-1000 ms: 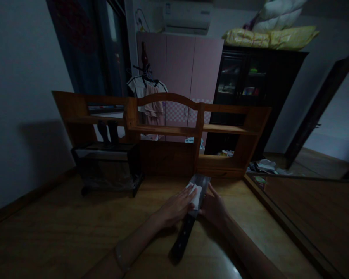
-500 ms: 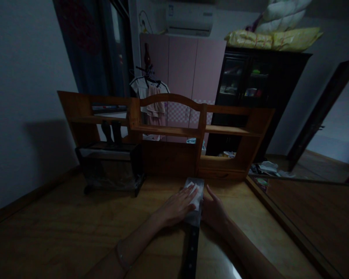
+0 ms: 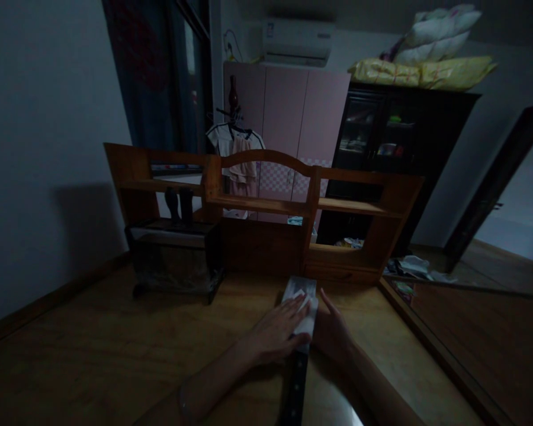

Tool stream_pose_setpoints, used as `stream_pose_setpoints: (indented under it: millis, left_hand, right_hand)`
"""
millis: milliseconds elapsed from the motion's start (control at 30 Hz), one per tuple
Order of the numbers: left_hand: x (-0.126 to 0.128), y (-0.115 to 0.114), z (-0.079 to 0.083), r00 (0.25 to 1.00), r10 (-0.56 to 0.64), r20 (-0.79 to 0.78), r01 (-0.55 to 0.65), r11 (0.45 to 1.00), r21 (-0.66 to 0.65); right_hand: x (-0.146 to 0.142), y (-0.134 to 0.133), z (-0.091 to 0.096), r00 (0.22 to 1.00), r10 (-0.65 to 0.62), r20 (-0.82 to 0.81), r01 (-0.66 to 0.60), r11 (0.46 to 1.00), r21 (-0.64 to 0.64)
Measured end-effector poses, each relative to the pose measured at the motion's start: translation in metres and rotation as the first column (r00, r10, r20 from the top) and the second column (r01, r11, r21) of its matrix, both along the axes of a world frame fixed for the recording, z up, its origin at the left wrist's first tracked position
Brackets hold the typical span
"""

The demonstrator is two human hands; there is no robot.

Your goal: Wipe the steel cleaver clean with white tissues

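A cleaver [image 3: 299,286] with a broad blade and a black riveted handle [image 3: 296,387] points away from me, its handle toward my body. My left hand [image 3: 281,331] lies over the blade, fingers pressing a crumpled white tissue [image 3: 307,322] against its face. At the blade's right edge is my right hand [image 3: 335,331], thumb stretched up and apart. Its other fingers go behind the blade, mostly hidden, and seem to support it. Whether the blade touches the table is not clear.
A dark knife block [image 3: 173,260] with two black handles stands at the left on the wooden table [image 3: 160,349]. A wooden shelf unit [image 3: 266,204] spans the table's back. A raised wooden edge [image 3: 426,340] runs along the right side.
My left hand and the tissue have slid a little along the blade toward the handle. My right hand stays at the blade's right edge. The whole view has shifted slightly.
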State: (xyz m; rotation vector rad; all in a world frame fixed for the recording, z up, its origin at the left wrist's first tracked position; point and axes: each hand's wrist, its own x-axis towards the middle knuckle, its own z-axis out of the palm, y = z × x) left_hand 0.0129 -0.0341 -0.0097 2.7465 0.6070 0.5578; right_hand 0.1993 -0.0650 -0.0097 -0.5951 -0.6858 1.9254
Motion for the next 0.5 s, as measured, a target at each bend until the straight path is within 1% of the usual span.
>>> stream_pose_setpoints:
  millis: [67,133,233,300,367,500]
  left_hand:
    - [0.003,-0.004,0.001,1.000,-0.007,0.005,0.007,1.000,0.012]
    - [0.003,-0.003,0.002,0.999,0.036,0.016,-0.036,0.999,0.007]
    - [0.000,0.003,0.000,0.994,0.107,0.030,-0.106,0.994,-0.017]
    - [-0.004,0.010,-0.002,0.989,0.143,0.046,-0.142,0.989,-0.031]
    - [-0.008,0.017,-0.005,0.983,0.171,0.061,-0.169,0.985,-0.044]
    - [-0.015,0.028,-0.009,0.973,0.220,0.066,-0.215,0.973,-0.083]
  right_hand:
    - [-0.001,-0.001,0.001,0.999,0.033,-0.023,-0.033,0.999,0.010]
    - [-0.003,-0.002,0.000,0.996,0.084,-0.033,-0.084,0.996,-0.002]
    - [-0.004,-0.002,-0.002,0.986,0.156,-0.058,-0.159,0.986,-0.042]
    - [-0.004,-0.002,-0.002,0.984,0.159,-0.080,-0.163,0.985,-0.048]
    - [-0.003,-0.003,0.000,0.987,0.138,-0.088,-0.142,0.989,-0.038]
    - [0.000,-0.005,0.006,0.993,0.109,-0.042,-0.110,0.994,-0.028]
